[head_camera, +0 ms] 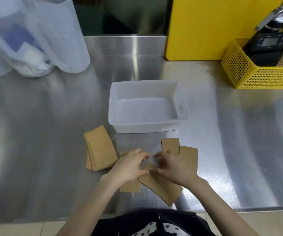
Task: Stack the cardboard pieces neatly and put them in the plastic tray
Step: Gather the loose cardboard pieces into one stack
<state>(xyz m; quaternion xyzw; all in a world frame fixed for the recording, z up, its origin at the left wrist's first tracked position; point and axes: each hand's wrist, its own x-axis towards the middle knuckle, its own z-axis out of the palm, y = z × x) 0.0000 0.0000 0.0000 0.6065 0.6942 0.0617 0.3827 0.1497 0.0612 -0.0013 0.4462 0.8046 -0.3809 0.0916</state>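
Note:
An empty translucent plastic tray (145,127) stands mid-table. In front of it, to the left, lies a fanned stack of brown cardboard pieces (99,150). Two more pieces lie at the right, one (170,145) overlapping another (189,157). A large piece (161,189) and a smaller one (130,186) lie under my hands. My left hand (128,166) and my right hand (171,167) meet above these, fingertips pinching a bit of clear plastic film (145,160). The film seems to spread toward the tray, though its outline is faint.
Translucent plastic jugs (35,36) stand at the back left. A yellow board (205,28) leans at the back. A yellow perforated basket (259,75) with a scale and utensils sits at the back right. The steel table's front edge (52,220) is close to my body.

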